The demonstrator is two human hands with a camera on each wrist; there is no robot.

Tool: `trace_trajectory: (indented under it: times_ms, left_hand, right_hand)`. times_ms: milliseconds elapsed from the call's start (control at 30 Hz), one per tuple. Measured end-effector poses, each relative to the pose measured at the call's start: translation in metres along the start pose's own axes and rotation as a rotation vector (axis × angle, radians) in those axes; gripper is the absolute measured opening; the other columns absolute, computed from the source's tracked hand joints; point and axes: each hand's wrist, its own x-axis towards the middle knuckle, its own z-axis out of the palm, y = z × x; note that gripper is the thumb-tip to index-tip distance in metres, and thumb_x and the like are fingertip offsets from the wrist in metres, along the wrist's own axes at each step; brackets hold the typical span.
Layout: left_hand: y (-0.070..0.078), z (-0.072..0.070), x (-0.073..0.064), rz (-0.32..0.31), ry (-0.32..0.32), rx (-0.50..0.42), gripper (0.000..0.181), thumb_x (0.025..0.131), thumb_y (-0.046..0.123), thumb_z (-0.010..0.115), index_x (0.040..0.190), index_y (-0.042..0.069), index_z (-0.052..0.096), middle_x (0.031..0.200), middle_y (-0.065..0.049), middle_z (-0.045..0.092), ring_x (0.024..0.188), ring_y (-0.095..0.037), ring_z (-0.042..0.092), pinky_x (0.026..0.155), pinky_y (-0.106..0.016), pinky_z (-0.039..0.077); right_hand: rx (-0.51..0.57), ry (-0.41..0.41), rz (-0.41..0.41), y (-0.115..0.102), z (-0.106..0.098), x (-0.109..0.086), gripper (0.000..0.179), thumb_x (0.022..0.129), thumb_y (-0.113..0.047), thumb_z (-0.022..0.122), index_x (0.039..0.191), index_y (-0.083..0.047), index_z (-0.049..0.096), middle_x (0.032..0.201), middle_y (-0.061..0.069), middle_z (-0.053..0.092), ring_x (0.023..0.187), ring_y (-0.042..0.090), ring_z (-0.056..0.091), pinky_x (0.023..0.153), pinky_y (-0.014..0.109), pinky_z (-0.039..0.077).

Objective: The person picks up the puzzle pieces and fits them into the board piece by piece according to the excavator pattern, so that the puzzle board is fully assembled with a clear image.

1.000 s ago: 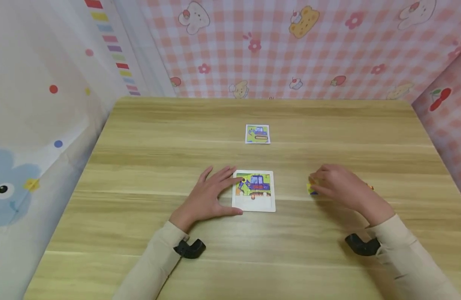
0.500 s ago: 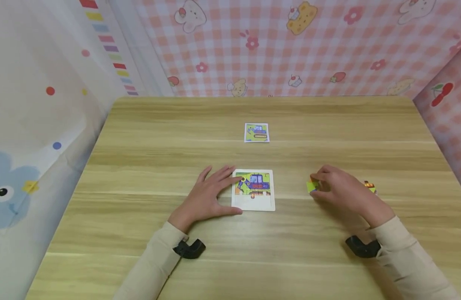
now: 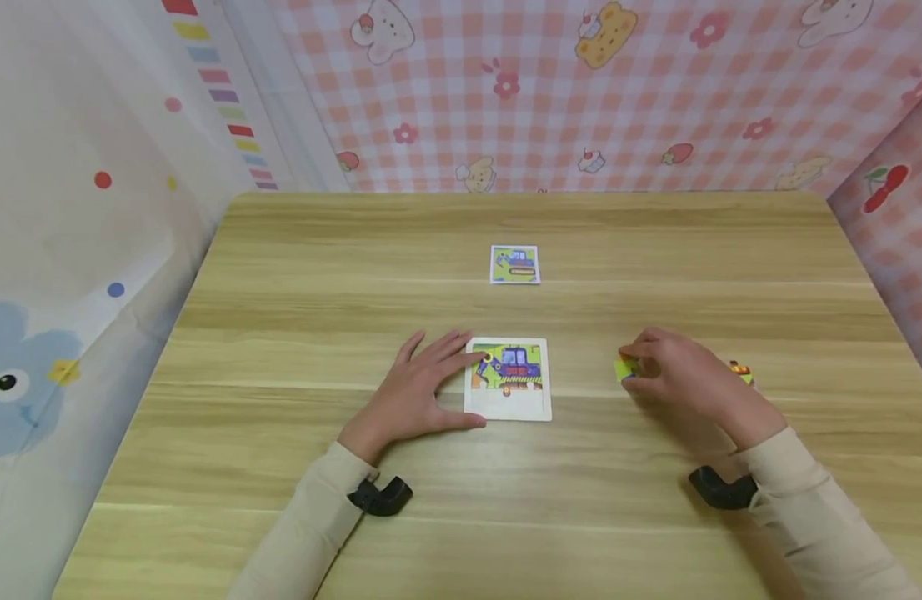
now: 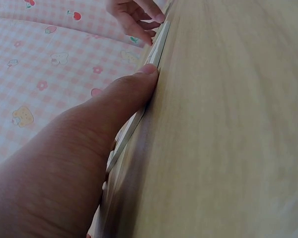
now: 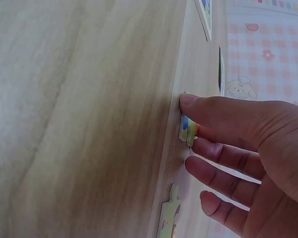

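Note:
A square jigsaw board with a white border lies mid-table, showing a blue excavator picture in its upper part and a bare white strip below. My left hand is spread at its left side, fingers on the upper left and thumb by the lower edge. In the left wrist view the thumb lies along the board's edge. To the right, my right hand pinches a green and blue puzzle piece between thumb and fingers, close over the table. The right wrist view shows this piece edge-on under the thumb.
Another puzzle piece, partly hidden behind the right wrist, lies on the wooden table. Farther back is a small card with the same excavator picture. A pink checked cloth hangs behind the table.
The right fingers have shifted on the puzzle piece, so more of its green face shows. More of the other piece shows past the right wrist. The left hand stays on the board.

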Motion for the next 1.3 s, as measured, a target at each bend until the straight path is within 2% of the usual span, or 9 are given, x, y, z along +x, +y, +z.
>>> trace_trajectory:
  times_ms: [200,333,467,700,900,1067,1200,1300]
  left_hand:
    - [0.0,-0.001,0.0,0.004,-0.001,-0.005,0.094,0.08,0.079,0.068,0.157,0.03,0.046,0.171,0.003,0.024,0.158,-0.015,0.017,0.127,-0.048,-0.003]
    - [0.001,0.0,0.0,0.006,-0.002,-0.004,0.094,0.08,0.079,0.067,0.157,0.03,0.046,0.171,0.004,0.023,0.158,-0.015,0.017,0.127,-0.048,-0.004]
    - [0.001,-0.001,-0.001,0.003,-0.01,-0.008,0.094,0.08,0.079,0.068,0.158,0.03,0.045,0.171,0.004,0.023,0.158,-0.014,0.017,0.127,-0.047,-0.004]
    - [0.001,-0.003,-0.001,0.0,-0.012,-0.007,0.094,0.08,0.078,0.068,0.158,0.03,0.045,0.171,0.003,0.023,0.157,-0.015,0.018,0.128,-0.048,-0.003]
    - [0.0,-0.003,-0.001,-0.003,-0.009,-0.008,0.094,0.08,0.079,0.068,0.157,0.03,0.046,0.171,0.004,0.023,0.158,-0.014,0.017,0.127,-0.047,-0.004]
    - [-0.001,-0.003,-0.002,-0.002,-0.005,-0.009,0.094,0.08,0.079,0.068,0.157,0.03,0.046,0.171,0.003,0.023,0.158,-0.014,0.017,0.127,-0.047,-0.004]
    - [-0.001,-0.002,-0.001,0.0,-0.006,-0.009,0.093,0.08,0.079,0.067,0.157,0.031,0.046,0.171,0.004,0.023,0.158,-0.014,0.017,0.127,-0.047,-0.004]
    - [-0.001,-0.001,-0.001,0.006,0.002,-0.009,0.093,0.081,0.08,0.067,0.157,0.031,0.046,0.171,0.004,0.024,0.158,-0.015,0.018,0.127,-0.048,-0.003]
  right_hand:
    - [0.076,0.007,0.025,0.003,-0.002,0.004,0.037,0.085,-0.013,0.085,0.113,0.007,0.072,0.097,0.007,0.069,0.086,0.021,0.062,0.078,0.042,0.054]
    - [0.136,-0.016,0.07,0.005,-0.003,0.007,0.03,0.085,-0.01,0.085,0.106,0.002,0.067,0.095,0.007,0.066,0.086,0.022,0.061,0.079,0.041,0.054]
    - [0.16,-0.007,0.055,0.004,-0.003,0.008,0.031,0.083,-0.006,0.086,0.101,-0.004,0.061,0.089,0.005,0.064,0.081,0.019,0.06,0.073,0.037,0.054]
    - [0.175,0.033,0.018,-0.003,-0.003,0.009,0.027,0.083,-0.003,0.086,0.098,-0.005,0.064,0.089,0.006,0.07,0.083,0.02,0.067,0.074,0.038,0.058]
    - [0.221,0.102,0.017,-0.012,-0.005,0.015,0.017,0.088,-0.004,0.081,0.092,-0.008,0.066,0.084,0.0,0.072,0.08,0.016,0.069,0.07,0.026,0.056]
    - [0.378,0.149,-0.019,-0.03,0.012,0.031,0.013,0.089,0.0,0.08,0.094,-0.002,0.069,0.084,0.005,0.074,0.076,0.016,0.07,0.066,0.023,0.059]
    - [0.542,0.093,-0.041,-0.054,0.033,0.045,0.009,0.091,0.001,0.077,0.098,0.001,0.07,0.087,0.008,0.074,0.078,0.018,0.071,0.067,0.026,0.062]
    - [0.599,0.032,-0.058,-0.074,0.046,0.054,0.007,0.093,-0.001,0.075,0.099,-0.001,0.071,0.088,0.007,0.074,0.08,0.018,0.071,0.07,0.028,0.062]
